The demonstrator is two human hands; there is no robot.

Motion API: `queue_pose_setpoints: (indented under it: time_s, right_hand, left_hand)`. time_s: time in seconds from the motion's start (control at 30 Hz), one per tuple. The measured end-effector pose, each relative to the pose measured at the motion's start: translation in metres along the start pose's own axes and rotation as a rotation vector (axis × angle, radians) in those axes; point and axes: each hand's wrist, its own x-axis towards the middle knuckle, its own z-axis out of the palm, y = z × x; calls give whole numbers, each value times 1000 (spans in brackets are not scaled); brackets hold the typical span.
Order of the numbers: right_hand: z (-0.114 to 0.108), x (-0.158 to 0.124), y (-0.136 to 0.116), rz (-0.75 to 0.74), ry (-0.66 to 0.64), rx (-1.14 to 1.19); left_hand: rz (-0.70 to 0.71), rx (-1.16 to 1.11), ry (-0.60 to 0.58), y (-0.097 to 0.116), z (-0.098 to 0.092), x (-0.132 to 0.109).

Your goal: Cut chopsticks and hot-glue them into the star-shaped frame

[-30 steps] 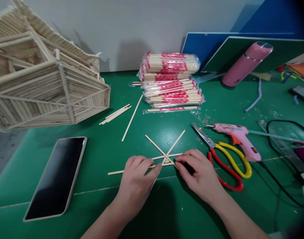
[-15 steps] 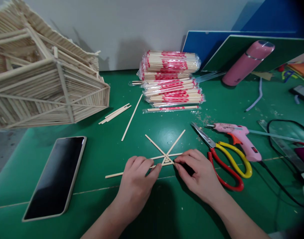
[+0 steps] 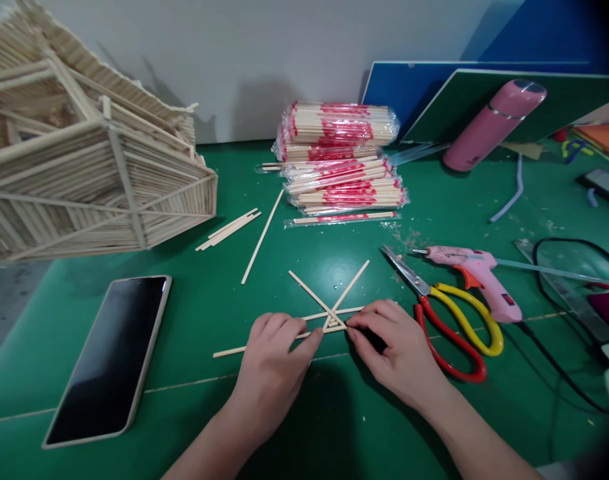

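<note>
Several thin wooden chopsticks point(image 3: 312, 293) lie crossed on the green table between my hands, with a small triangle of sticks where they meet. My left hand point(image 3: 279, 347) is closed on a chopstick point(image 3: 229, 351) whose end sticks out to the left. Its thumb and fingertip press close to the crossing. With thumb and index finger, my right hand point(image 3: 389, 340) pinches the right end of the crossed sticks. To the right of that hand lie scissors point(image 3: 449, 300) with red and yellow handles, and a pink glue gun point(image 3: 484, 277) with a glue stick in its back.
A large model built of sticks point(image 3: 99, 160) stands at the left, above a phone point(image 3: 109, 360). Loose sticks point(image 3: 229, 229) and wrapped chopstick bundles point(image 3: 344, 160) lie at the back. A pink flask point(image 3: 494, 127) leans by dark boards point(image 3: 514, 93). A black cord point(image 3: 559, 363) runs at the right.
Both hands keep their hold at the crossed chopsticks with hardly any movement. The whole view has shifted very slightly.
</note>
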Motion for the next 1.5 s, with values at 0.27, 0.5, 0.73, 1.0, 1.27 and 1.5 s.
queue_pose_setpoints:
  time_s: [0.27, 0.5, 0.73, 1.0, 1.27, 1.5]
  right_hand:
    - [-2, 0, -2, 6, -25, -17]
    - [1, 1, -4, 33, -23, -29]
    - [1, 2, -4, 40, -25, -43]
    - [0, 1, -4, 38, -22, -12]
    - [1, 0, -3, 11, -12, -10]
    - [3, 1, -3, 5, -7, -38]
  left_hand:
    - [-12, 11, -4, 2, 0, 1]
    - [-14, 23, -16, 3, 2, 1]
    - [-36, 5, -50, 3, 1, 0]
    - [-38, -15, -65, 1, 2, 4]
    - [-17, 24, -64, 5, 0, 2]
    - [-15, 24, -66, 4, 1, 1]
